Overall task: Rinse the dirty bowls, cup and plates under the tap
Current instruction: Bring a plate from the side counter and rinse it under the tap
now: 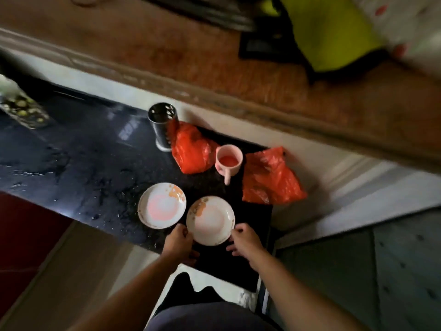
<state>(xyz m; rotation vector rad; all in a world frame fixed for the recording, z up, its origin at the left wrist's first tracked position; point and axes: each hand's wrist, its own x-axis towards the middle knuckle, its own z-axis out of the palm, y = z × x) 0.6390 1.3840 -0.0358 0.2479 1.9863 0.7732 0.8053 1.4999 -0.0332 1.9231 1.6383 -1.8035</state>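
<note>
— Plates first: where do they sit?
— Two white plates rest on the dark bench (78,149), side by side and nearly touching. The left plate (162,205) has orange smears at its far rim and a pinkish film in the middle. The right plate (210,220) has orange-brown residue on its far-left rim and lies nearest the bench's front edge.
— And the hands?
— The left hand (179,242) touches the right plate's left edge, the right hand (243,240) its right edge. The fingers curl around the rim on both sides, gripping it; whether the plate is lifted off the bench I cannot tell.
— The cup?
— A pink cup (228,161) stands upright beyond the plates, handle pointing toward the person, with red liquid inside. An orange plastic bag (191,151) lies just left of it and a second orange bag (270,177) just right.
— Anything else?
— A perforated steel utensil holder (163,125) stands behind the left bag. The bench surface is wet.
</note>
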